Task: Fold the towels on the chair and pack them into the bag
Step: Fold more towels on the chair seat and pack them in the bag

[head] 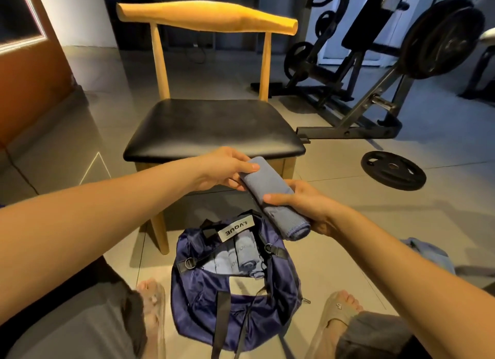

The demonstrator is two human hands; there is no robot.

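Observation:
A rolled grey-blue towel (270,195) hangs in the air between the chair and the bag, held at both ends. My left hand (225,168) pinches its upper end, thumb on top. My right hand (302,206) grips the lower end from the right. Below it on the floor sits the open navy bag (198,291) with black straps, and rolled towels (246,259) of the same colour lie inside. The wooden chair (209,125) with a black seat stands right behind, with nothing on its seat.
A weight bench and barbell rack (375,72) fill the back right, with a loose weight plate (393,170) on the floor beside the chair. My feet in sandals flank the bag. A bit of blue cloth (426,254) lies on the floor at the right.

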